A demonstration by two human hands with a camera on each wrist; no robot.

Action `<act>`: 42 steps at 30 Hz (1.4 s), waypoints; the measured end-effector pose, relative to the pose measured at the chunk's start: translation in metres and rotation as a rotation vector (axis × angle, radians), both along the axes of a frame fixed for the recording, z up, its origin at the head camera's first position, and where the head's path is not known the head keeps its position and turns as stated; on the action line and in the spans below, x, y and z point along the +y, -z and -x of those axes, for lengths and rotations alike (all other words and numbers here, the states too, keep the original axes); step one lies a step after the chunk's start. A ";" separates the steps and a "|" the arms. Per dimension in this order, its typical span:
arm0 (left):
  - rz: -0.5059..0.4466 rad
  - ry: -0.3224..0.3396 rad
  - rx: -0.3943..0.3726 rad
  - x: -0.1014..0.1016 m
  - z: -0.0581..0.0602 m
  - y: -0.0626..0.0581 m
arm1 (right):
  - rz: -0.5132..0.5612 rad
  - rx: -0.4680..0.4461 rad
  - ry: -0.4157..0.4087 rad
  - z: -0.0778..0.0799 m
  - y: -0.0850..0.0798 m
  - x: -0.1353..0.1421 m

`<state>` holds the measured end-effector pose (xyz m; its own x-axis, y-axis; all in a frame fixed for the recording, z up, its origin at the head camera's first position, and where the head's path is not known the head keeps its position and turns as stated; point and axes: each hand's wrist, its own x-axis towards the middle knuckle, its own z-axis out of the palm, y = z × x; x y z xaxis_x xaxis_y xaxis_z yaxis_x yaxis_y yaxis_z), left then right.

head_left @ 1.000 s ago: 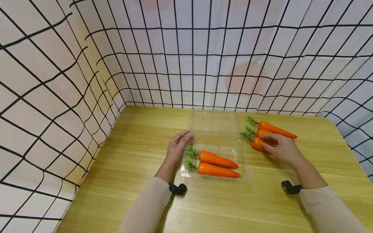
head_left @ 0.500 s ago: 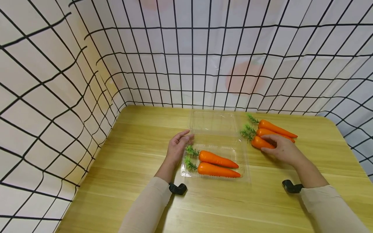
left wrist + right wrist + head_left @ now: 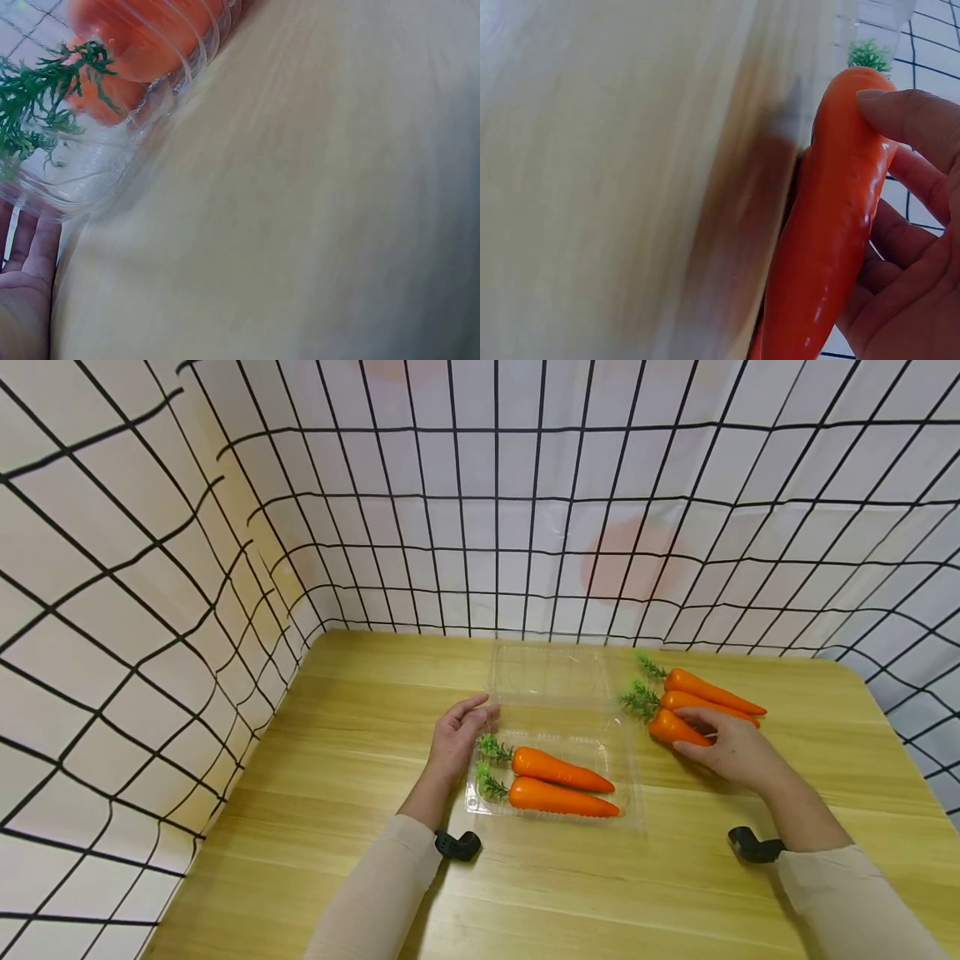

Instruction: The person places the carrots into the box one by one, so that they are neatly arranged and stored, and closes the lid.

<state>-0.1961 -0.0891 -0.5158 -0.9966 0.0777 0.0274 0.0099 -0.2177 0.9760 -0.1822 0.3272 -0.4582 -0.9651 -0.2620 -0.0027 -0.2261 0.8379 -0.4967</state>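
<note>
At the right, my right hand [image 3: 731,745] pinches the nearest of three orange carrots [image 3: 671,729] near its leafy end. The right wrist view shows the thumb lying over this carrot [image 3: 829,217], with fingers on its far side. A clear plastic clamshell box [image 3: 630,777] lies unfolded at the middle, its lid [image 3: 551,672] laid back behind it. Two carrots [image 3: 562,797] with green tops lie side by side in the base. My left hand [image 3: 453,739] rests at the box's left edge, fingers relaxed; in the left wrist view its fingers show below the box wall [image 3: 97,191].
Two more carrots [image 3: 716,692] lie behind the pinched one. A black wire grid [image 3: 495,552] with a pale sheet behind it rises along the back and sides of the wooden table [image 3: 360,710].
The right hand has closed on the nearest carrot and shifted it slightly right, away from the carrot behind it. The left hand and the box stay in place.
</note>
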 end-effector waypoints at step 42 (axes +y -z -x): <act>-0.002 -0.015 -0.014 0.002 0.000 -0.002 | 0.117 0.106 0.023 -0.023 -0.055 -0.034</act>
